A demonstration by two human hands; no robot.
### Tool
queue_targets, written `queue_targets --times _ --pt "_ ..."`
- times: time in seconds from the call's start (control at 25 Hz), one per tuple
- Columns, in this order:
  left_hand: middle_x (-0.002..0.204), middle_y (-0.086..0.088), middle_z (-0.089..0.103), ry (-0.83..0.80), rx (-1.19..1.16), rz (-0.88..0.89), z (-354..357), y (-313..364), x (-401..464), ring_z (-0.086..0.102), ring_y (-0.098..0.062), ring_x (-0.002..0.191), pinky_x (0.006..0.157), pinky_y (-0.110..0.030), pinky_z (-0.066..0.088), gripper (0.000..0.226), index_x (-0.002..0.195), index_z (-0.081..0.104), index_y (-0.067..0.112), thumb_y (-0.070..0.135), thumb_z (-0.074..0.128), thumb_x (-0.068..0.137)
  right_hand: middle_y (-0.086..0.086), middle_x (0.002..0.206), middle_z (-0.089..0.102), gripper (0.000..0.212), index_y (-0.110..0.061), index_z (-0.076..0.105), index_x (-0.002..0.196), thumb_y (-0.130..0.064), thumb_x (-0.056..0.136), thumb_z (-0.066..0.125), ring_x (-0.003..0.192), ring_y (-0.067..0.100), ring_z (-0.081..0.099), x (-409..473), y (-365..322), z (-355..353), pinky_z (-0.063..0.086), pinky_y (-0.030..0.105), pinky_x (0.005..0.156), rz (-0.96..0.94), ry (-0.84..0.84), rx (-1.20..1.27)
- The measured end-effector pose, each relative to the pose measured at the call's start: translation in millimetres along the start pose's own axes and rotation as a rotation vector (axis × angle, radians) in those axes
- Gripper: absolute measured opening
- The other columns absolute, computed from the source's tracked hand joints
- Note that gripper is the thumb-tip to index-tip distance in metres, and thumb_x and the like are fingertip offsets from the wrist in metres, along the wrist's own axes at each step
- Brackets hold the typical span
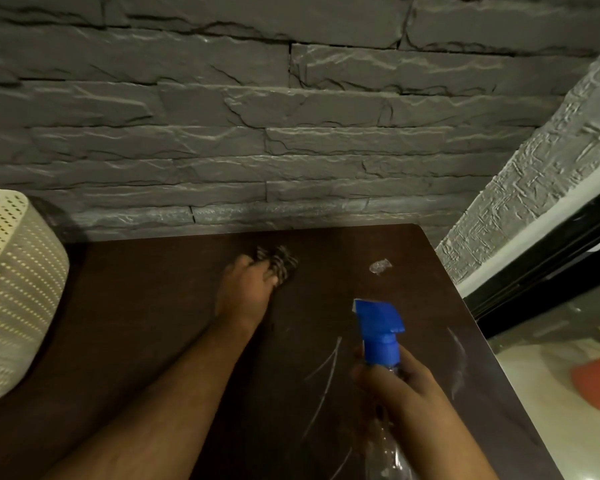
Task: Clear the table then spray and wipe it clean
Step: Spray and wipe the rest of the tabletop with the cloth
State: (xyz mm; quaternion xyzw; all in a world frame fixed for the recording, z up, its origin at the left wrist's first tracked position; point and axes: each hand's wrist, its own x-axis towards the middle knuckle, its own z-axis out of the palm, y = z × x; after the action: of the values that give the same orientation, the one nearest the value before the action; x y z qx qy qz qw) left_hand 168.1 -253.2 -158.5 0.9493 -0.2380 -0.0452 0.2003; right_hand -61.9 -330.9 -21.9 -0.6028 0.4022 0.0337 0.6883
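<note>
On the table, far side: striped cloth, bunched under the left hand, fingers curled and pressed down on it.
Spray bottle: upright at near right, right hand wrapped round its neck.
Surface: dark wood, pale streaks.
Scrap: crumpled, right of cloth.
Left edge: perforated basket.

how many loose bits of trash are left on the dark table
1: a small crumpled clear plastic scrap near the far right corner of the dark brown wooden table, beyond the blue-topped clear spray bottle. The arms could hide more.
</note>
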Motion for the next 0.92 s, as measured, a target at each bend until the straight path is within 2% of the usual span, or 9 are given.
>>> queue_targets --times 0.16,0.32,0.48,0.52,0.64,0.68,0.72,0.84,0.92 --pt "0.131 0.005 0.043 -0.272 -0.048 0.532 3.4 5.9 -37.0 0.042 -0.012 0.115 0.095 -0.028 0.039 0.041 0.135 0.050 0.030 0.040 0.050 0.095 0.010 0.079 0.059 0.026 -0.031 0.056 0.095 -0.011 0.081 0.064 0.065 0.022 0.060 -2.0 -1.8 5.6 0.050 0.030 0.054 0.005 -0.024 -0.002" --pt "0.122 -0.004 0.052 0.060 -0.001 -0.057 -7.4 -27.1 -25.6 0.050 -0.020 0.105 0.086 -0.030 0.043 0.033 0.122 0.062 0.022 0.036 0.055 0.093 0.013 0.085 0.061 0.022 -0.032 0.057 0.091 -0.014 0.080 0.066 0.068 0.024 0.061 -8.1 2.3 7.3 0.051 0.030 0.055 0.006 -0.041 -0.017" --pt "0.132 0.004 0.044 -0.181 -0.059 0.516 4.1 9.8 -72.0 0.044 -0.011 0.113 0.094 -0.026 0.041 0.041 0.135 0.050 0.027 0.039 0.049 0.096 0.014 0.079 0.062 0.023 -0.041 0.063 0.084 -0.022 0.075 0.071 0.069 0.030 0.061 -12.2 5.2 10.0 0.055 0.047 0.072 0.014 -0.047 -0.008" --pt "0.132 0.003 0.045 -0.162 -0.060 0.544 4.5 3.0 -68.2 0.044 -0.013 0.113 0.095 -0.026 0.041 0.041 0.135 0.051 0.026 0.038 0.050 0.096 0.014 0.079 0.062 0.023 -0.041 0.063 0.083 -0.021 0.076 0.071 0.069 0.030 0.061 -13.9 5.1 10.3 0.055 0.048 0.073 0.012 -0.046 -0.009" --pt "0.123 -0.003 0.051 0.031 -0.047 -0.096 0.5 -18.5 -34.5 0.050 -0.020 0.104 0.088 -0.032 0.044 0.036 0.125 0.060 0.023 0.038 0.052 0.094 0.016 0.079 0.060 0.027 -0.033 0.061 0.094 -0.023 0.072 0.072 0.067 0.030 0.061 -19.8 7.8 7.7 0.055 0.049 0.074 0.009 -0.028 0.006" --pt "0.122 -0.003 0.050 0.049 -0.064 -0.197 2.4 -13.3 -34.1 0.051 -0.019 0.103 0.087 -0.033 0.045 0.035 0.123 0.061 0.024 0.039 0.052 0.093 0.015 0.078 0.061 0.033 -0.031 0.060 0.099 -0.024 0.070 0.073 0.067 0.030 0.062 -21.6 9.7 5.4 0.055 0.050 0.076 0.013 -0.020 0.008" --pt "0.124 -0.001 0.049 0.005 -0.091 -0.150 4.9 -0.1 -38.9 0.050 -0.017 0.104 0.088 -0.033 0.045 0.035 0.124 0.060 0.026 0.040 0.052 0.093 0.012 0.075 0.063 0.036 -0.030 0.060 0.103 -0.024 0.069 0.073 0.067 0.028 0.062 -22.3 11.3 3.3 0.054 0.051 0.078 0.012 -0.010 0.015" --pt "0.130 0.006 0.043 -0.222 -0.143 0.316 20.8 55.3 -78.8 0.043 -0.009 0.113 0.097 -0.030 0.042 0.036 0.129 0.052 0.032 0.039 0.052 0.094 0.004 0.070 0.066 0.032 -0.029 0.060 0.104 -0.015 0.077 0.071 0.066 0.021 0.063 -23.8 14.6 -2.2 0.052 0.039 0.070 -0.015 -0.002 0.030" --pt "0.132 0.003 0.042 -0.186 -0.128 0.277 21.8 53.6 -66.1 0.043 -0.012 0.115 0.098 -0.031 0.041 0.036 0.130 0.051 0.031 0.038 0.050 0.095 0.008 0.077 0.066 0.034 -0.027 0.059 0.105 -0.006 0.079 0.066 0.067 0.021 0.064 -26.2 16.6 -6.8 0.048 0.031 0.063 -0.029 0.005 0.030"
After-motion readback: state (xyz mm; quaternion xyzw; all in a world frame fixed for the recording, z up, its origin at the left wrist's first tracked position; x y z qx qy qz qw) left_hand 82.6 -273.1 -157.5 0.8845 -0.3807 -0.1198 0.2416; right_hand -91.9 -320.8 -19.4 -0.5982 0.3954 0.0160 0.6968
